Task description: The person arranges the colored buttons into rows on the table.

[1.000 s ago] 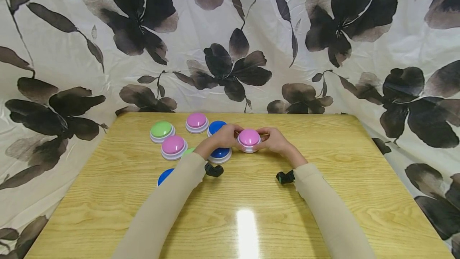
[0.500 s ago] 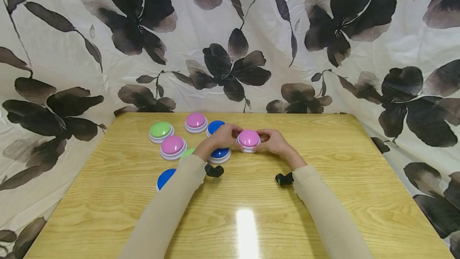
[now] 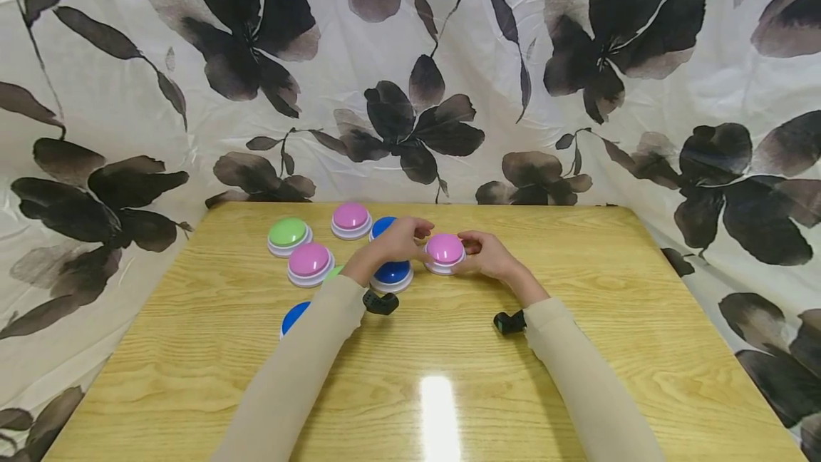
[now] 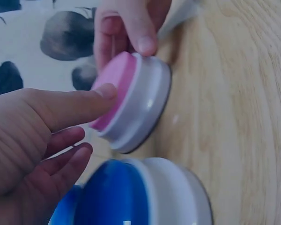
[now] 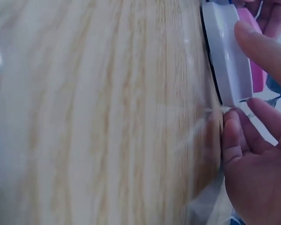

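Note:
A pink dome buzzer button (image 3: 445, 249) with a white base sits on the table between both hands. My left hand (image 3: 396, 242) is at its left side; in the left wrist view the thumb (image 4: 79, 105) overlaps the pink dome while the other fingers stand off it. On the right, my right hand (image 3: 490, 257) has its thumb (image 5: 260, 44) along the white base and its fingers (image 5: 232, 136) loosely bent just beside the base. Under my left hand, a blue buzzer button (image 3: 393, 274) and another blue one (image 3: 381, 225) are partly covered.
To the left stand a green button (image 3: 288, 232), two pink buttons (image 3: 309, 259) and a blue button (image 3: 293, 318) partly behind the left sleeve. Another green button (image 3: 333, 272) barely shows. A floral cloth (image 3: 410, 34) hangs behind the wooden table (image 3: 577, 376).
Fingers of both hands have loosened and drawn slightly away from the pink buzzer button's sides. The button itself stays in about the same place.

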Demonstrator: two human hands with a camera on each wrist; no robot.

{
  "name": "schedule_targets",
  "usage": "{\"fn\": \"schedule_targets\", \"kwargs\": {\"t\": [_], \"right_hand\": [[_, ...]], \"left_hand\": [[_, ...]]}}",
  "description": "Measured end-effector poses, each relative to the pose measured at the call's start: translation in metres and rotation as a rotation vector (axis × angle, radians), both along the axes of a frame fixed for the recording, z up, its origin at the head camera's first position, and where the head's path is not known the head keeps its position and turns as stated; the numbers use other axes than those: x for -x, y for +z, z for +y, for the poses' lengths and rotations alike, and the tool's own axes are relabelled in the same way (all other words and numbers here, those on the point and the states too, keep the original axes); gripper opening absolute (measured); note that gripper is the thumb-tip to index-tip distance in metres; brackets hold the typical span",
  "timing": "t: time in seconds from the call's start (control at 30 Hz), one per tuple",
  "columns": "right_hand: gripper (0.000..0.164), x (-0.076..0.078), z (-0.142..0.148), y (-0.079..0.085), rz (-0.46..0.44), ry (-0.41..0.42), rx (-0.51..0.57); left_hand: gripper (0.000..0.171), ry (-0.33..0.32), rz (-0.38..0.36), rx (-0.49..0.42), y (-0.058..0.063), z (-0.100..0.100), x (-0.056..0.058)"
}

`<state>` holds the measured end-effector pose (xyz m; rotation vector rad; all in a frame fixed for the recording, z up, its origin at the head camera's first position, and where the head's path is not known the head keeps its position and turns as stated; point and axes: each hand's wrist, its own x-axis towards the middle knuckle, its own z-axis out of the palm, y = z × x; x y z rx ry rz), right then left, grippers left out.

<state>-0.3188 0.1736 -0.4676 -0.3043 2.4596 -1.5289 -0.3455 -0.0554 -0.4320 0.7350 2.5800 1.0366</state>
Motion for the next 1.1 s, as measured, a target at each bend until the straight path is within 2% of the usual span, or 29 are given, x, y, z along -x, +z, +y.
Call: {"fn": "schedule_targets", "kwargs": {"t": [0.13, 0.27, 0.4, 0.57, 0.8, 0.9, 1.1], "right_hand": [[0.076, -0.005, 0.003, 0.001, 0.023, -0.031, 0.002], [0.066, -0.01, 0.007, 0.007, 0.068, -0.047, 0.005], [0.055, -0.019, 0.005, 0.018, 0.083, -0.041, -0.003], [0.048, -0.032, -0.004, 0.032, 0.127, -0.007, 0.02], [0.044, -0.046, -0.027, 0.042, 0.174, 0.061, 0.045], [0.045, -0.049, -0.036, 0.042, 0.164, 0.072, 0.044], [0.045, -0.05, -0.055, 0.038, 0.151, 0.088, 0.072]], "left_hand": [[0.063, 0.006, -0.012, -0.077, 0.01, -0.007, -0.006], [0.057, 0.019, -0.007, -0.127, 0.021, -0.019, -0.013], [0.055, 0.01, -0.015, -0.146, 0.03, -0.033, -0.021], [0.052, -0.015, -0.017, -0.168, 0.035, -0.049, -0.031], [0.051, 0.028, 0.013, -0.116, 0.029, -0.076, -0.05], [0.052, 0.05, 0.004, -0.135, 0.024, -0.087, -0.056], [0.055, 0.086, 0.0, -0.159, 0.012, -0.103, -0.059]]}}
